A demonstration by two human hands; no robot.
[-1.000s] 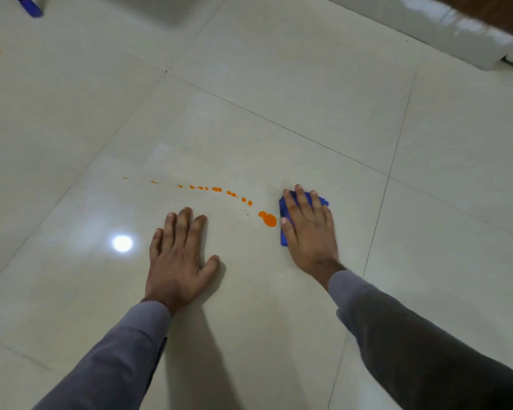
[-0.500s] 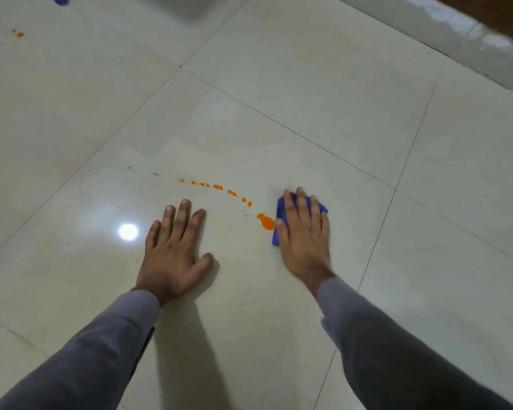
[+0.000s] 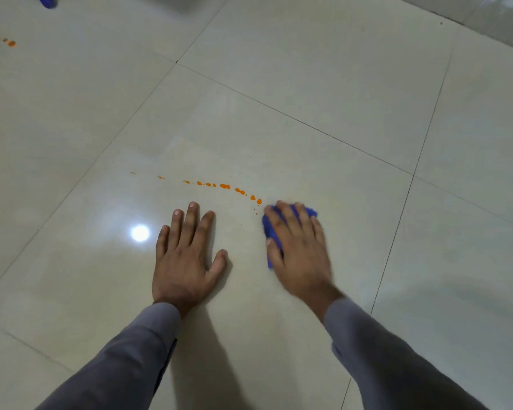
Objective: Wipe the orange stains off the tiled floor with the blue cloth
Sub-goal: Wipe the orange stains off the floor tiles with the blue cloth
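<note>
A curved trail of orange stains [image 3: 224,186] runs across the glossy cream floor tile [image 3: 279,143], ending just left of the blue cloth [image 3: 269,229]. My right hand [image 3: 298,247] lies flat on the cloth with fingers straight and presses it to the floor; only the cloth's left edge and far corner show. My left hand [image 3: 187,255] rests flat on the tile, fingers spread, just below the trail. A second small orange stain [image 3: 10,42] sits far off at the upper left.
A blue object [image 3: 45,1] is cut off by the top left edge. A white skirting or step [image 3: 486,13] runs along the top right. Dark grout lines cross the floor. A lamp's reflection [image 3: 139,233] shines left of my left hand.
My right hand has slid the cloth leftward over the big orange blob at the trail's right end, which no longer shows. My left hand has stayed planted.
</note>
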